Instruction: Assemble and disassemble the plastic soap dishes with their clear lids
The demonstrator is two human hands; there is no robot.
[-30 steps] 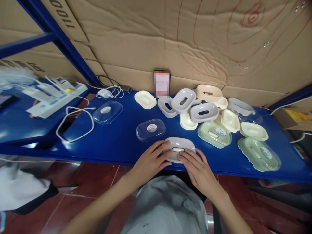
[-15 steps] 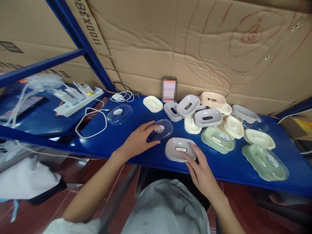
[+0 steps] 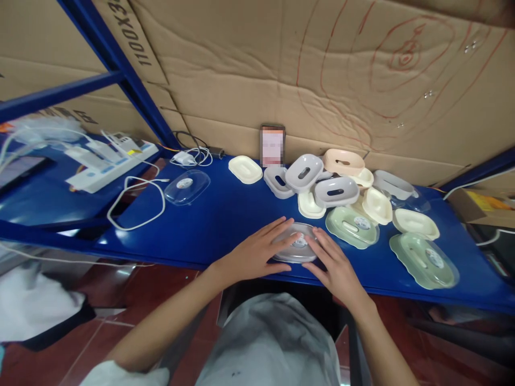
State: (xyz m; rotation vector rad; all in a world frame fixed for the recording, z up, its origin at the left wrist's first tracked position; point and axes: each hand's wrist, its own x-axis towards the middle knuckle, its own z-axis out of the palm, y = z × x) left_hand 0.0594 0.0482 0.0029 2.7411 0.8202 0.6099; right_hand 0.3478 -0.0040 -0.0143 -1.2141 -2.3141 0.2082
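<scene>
A grey oval soap dish point(image 3: 290, 258) lies near the front edge of the blue table, with a clear lid point(image 3: 300, 241) bearing a round white label over it. My left hand point(image 3: 255, 252) grips the lid from the left, fingers over the top and thumb at the near edge. From the right, my right hand point(image 3: 337, 269) spans the lidded dish, fingertips on the lid and thumb at the front rim. Whether the lid is fully seated cannot be seen. Just right lies a green soap dish point(image 3: 349, 228) under a clear labelled lid.
Grey dishes point(image 3: 337, 192), cream liners point(image 3: 312, 205) and a peach dish point(image 3: 344, 161) are heaped behind. Another green lidded dish point(image 3: 422, 261) lies right. Leftward are a loose clear lid point(image 3: 187, 187), a white cable point(image 3: 137, 228) and a power strip point(image 3: 112, 169). A phone point(image 3: 272, 146) leans against cardboard.
My left hand has brought the clear lid rightward onto the grey soap dish. My right hand has shifted from the dish's right side onto the lid. The view has moved slightly.
</scene>
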